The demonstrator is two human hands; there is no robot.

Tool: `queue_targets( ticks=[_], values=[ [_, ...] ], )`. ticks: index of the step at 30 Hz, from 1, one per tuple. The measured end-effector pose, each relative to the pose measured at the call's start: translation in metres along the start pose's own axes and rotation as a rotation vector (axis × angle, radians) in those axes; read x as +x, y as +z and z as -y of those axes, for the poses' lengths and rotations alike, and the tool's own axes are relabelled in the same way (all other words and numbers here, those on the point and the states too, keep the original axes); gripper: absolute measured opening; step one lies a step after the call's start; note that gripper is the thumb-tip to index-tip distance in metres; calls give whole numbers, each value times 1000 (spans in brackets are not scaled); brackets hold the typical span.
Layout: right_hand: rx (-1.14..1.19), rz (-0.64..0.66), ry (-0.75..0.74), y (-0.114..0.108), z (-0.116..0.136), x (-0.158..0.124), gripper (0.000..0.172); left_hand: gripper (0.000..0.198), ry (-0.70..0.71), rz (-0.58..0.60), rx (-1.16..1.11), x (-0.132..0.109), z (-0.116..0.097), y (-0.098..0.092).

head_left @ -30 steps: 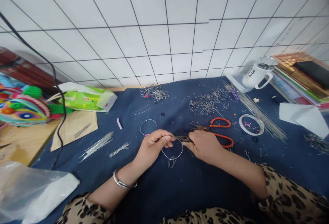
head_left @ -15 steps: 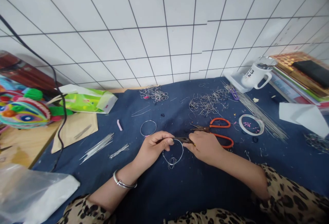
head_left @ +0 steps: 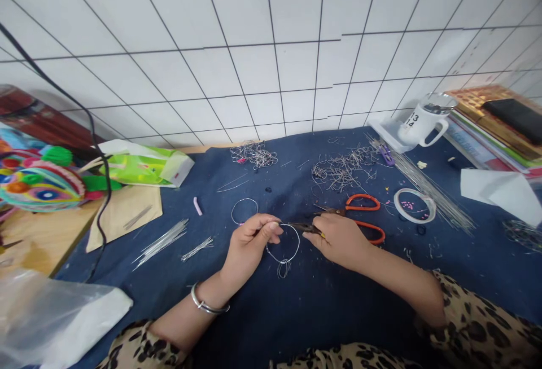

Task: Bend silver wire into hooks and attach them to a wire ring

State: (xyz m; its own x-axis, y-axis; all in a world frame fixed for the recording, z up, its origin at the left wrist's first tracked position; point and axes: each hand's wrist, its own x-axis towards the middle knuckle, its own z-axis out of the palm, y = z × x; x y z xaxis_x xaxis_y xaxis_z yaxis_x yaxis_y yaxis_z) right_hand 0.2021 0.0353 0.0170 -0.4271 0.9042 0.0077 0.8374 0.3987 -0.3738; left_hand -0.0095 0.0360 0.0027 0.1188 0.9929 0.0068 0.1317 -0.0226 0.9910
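My left hand (head_left: 249, 240) pinches the upper left of a thin wire ring (head_left: 283, 245) that hangs over the blue cloth (head_left: 296, 307), with a twisted wire tail at its bottom. My right hand (head_left: 341, 239) is closed round small dark pliers (head_left: 302, 227), whose jaws bite the top of the same ring. Both hands sit at the middle of the table, close together. A second finished wire ring (head_left: 244, 210) lies just beyond my left hand.
Orange-handled scissors (head_left: 359, 215) lie right behind my right hand. Tangled wire scraps (head_left: 342, 168), straight wire bundles (head_left: 163, 239), a tape roll (head_left: 414, 205), a white mug (head_left: 423, 119), books at the right, a green packet (head_left: 146, 166) and a black cable (head_left: 99, 188) surround the work area.
Both hands have risen slightly and shifted a little away from me with the ring and pliers. The grip on each is unchanged.
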Motion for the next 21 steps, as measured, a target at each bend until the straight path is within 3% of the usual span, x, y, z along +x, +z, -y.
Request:
queue_targets(
  ticks=[4,8,14,21],
  values=[
    [342,16,66,-5,7,0,32,14,-1,-77,-59,-1,3,4],
    [571,-24,44,-3,17,-2,23,14,-26,-27,-119,-4,5,10],
    [533,-181,20,2,15,-1,18,15,-29,100,-140,-7,0,10],
    [417,-199,-131,4,9,-3,13,17,85,130,69,-4,-4,5]
  ],
)
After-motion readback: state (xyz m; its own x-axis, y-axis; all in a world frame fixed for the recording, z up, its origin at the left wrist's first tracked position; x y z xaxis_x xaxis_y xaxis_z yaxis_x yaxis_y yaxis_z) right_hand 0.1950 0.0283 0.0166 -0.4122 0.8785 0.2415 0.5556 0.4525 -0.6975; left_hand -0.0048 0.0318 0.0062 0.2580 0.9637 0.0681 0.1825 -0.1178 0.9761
